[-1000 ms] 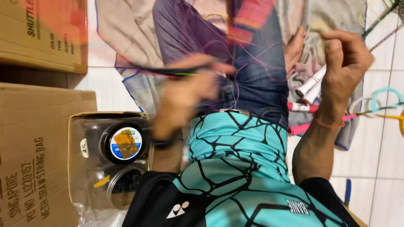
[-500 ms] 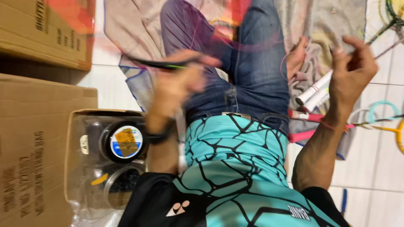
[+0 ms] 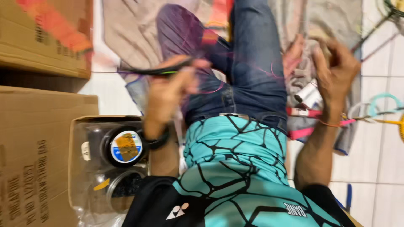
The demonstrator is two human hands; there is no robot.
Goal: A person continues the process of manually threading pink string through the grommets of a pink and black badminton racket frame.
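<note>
Nearest, at seven o'clock, an open brown cardboard box (image 3: 80,126) holds black round string reels under clear plastic (image 3: 122,147). Beside it, the person's teal shirt with black cracked lines (image 3: 235,168) fills the lower middle. Farther, at eleven o'clock, the left hand (image 3: 168,90) is closed around a thin black racket frame with a green streak (image 3: 158,70). At two o'clock the right hand (image 3: 336,71) has its fingers curled narrowly; blur hides whether it pinches anything. Fine pink string (image 3: 275,69) trails over the blue jeans (image 3: 252,63) between them. Beyond, at three o'clock, a teal-rimmed racket (image 3: 383,103) lies on the white tile floor (image 3: 378,168)
</note>
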